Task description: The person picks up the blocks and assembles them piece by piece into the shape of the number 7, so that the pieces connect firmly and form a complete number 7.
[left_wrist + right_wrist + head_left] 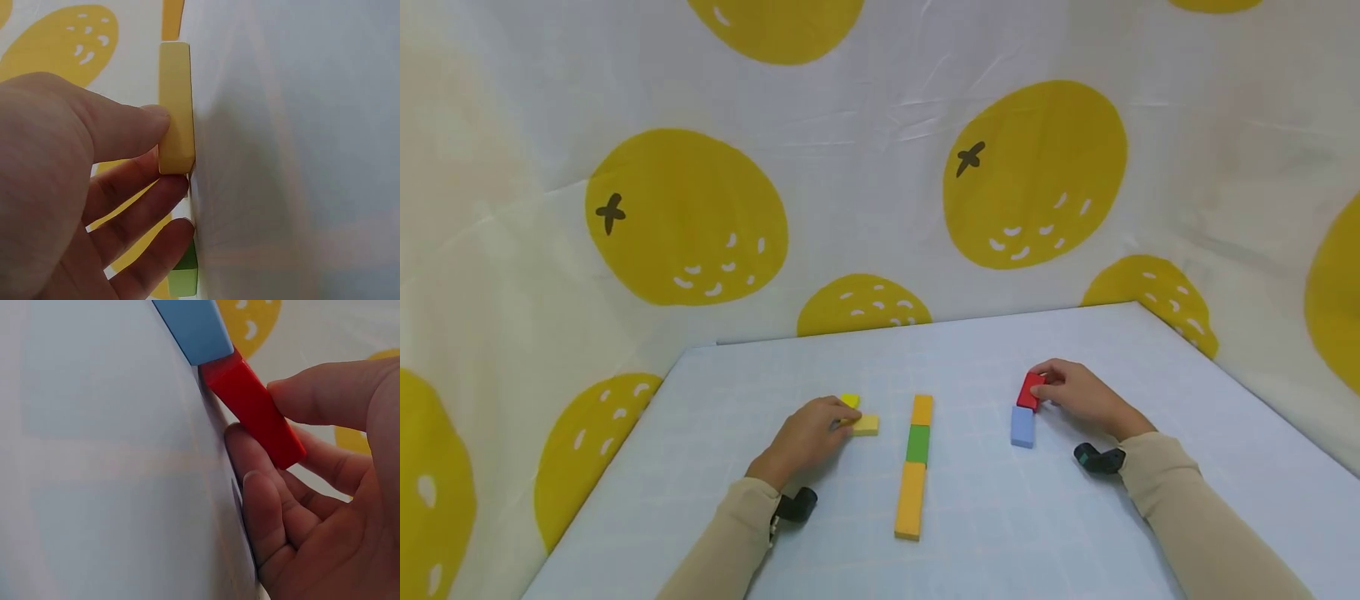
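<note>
My left hand pinches a pale yellow block between thumb and fingers. The left wrist view shows the thumb against one side of this yellow block. Just behind it lies a bright yellow-green block, partly covered by the fingers. On the right, my right hand holds a red block between thumb and fingers. One end of the red block meets the end of a light blue block, at a slight angle to it. Whether the red block rests flat on the table cannot be told.
Between the hands, a straight row runs away from me: a long orange block, a green block and a shorter orange block. The white table ends at a fruit-patterned curtain.
</note>
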`<state>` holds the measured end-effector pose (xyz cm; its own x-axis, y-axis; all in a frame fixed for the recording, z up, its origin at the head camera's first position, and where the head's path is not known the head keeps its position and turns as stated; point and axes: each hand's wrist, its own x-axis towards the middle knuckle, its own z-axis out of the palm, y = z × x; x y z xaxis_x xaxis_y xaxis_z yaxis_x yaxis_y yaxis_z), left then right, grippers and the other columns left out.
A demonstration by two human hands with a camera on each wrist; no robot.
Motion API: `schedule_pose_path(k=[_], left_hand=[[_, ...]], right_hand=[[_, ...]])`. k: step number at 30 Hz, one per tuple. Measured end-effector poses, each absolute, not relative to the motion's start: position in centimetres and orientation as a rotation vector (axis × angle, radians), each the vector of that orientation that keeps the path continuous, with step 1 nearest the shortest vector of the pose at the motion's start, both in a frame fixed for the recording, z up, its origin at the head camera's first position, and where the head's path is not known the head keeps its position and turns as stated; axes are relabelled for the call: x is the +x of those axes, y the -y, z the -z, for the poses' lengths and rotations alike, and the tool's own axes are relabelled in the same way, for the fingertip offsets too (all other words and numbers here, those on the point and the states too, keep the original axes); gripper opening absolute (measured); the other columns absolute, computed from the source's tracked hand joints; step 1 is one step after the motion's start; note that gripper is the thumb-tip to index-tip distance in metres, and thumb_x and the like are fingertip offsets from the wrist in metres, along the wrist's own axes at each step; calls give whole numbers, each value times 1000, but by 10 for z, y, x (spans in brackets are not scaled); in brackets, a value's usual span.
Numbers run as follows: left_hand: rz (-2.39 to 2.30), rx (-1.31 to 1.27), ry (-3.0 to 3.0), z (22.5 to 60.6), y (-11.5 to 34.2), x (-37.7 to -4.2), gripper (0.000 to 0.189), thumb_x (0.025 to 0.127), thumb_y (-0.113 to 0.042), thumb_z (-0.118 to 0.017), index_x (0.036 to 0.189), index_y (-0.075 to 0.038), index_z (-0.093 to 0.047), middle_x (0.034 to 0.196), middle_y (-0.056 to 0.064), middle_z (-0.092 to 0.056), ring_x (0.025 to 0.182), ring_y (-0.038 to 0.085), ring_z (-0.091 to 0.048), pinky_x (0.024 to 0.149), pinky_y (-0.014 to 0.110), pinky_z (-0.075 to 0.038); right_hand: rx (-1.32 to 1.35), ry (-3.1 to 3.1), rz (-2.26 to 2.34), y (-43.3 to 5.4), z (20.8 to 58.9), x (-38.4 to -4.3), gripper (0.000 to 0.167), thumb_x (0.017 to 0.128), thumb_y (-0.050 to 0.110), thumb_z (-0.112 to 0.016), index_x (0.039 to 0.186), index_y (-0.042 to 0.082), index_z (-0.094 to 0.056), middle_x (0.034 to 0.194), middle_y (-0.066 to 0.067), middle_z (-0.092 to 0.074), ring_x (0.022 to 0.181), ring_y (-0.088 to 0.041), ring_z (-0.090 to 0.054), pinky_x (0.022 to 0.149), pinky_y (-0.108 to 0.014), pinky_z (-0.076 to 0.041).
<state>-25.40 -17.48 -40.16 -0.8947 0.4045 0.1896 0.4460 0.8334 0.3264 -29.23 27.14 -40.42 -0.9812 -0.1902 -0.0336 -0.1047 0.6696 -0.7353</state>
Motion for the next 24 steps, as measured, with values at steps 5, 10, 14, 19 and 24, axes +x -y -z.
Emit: schedule_pose_path(k=[5,10,14,19,24], left_hand=[[542,-679,2914,402,171,-255,25,93,-14,-73,117,-15,-76,113,0,-70,108,21,-63,95,42,-51],[542,-656,2927,403,170,-256,24,93,-14,-73,117,-15,-76,113,-1,-71,109,20,-63,96,42,-50],[572,-715,2900,404,172,-256,24,93,-12,-72,116,-13,-76,111,0,-71,107,21,-63,94,42,-51],[577,-717,2891,404,175,-253,24,92,-14,-73,116,-13,-76,112,1,-71,107,21,-62,96,43,-50],[578,-713,2890,401,177,-253,25,93,-17,-72,118,-13,-75,113,1,-70,108,21,-61,98,43,-49]], right_hand=[[-224,-2769,1210,-275,405,-291,51,97,37,-65,137,8,-53,120,-13,-59,112,-32,-50,91,-45,-50],[-223,-2791,1191,-275,404,-288,55,96,40,-65,139,8,-53,123,-14,-59,114,-34,-50,94,-49,-50],[-199,-2824,1169,-272,405,-288,51,97,34,-66,138,6,-54,122,-16,-59,113,-35,-51,92,-49,-51],[-183,-2812,1201,-268,407,-288,50,97,32,-66,138,7,-54,122,-16,-59,112,-34,-51,92,-46,-51],[-168,-2789,1249,-267,402,-288,52,97,33,-65,140,8,-51,123,-17,-58,111,-33,-53,91,-45,-51]])
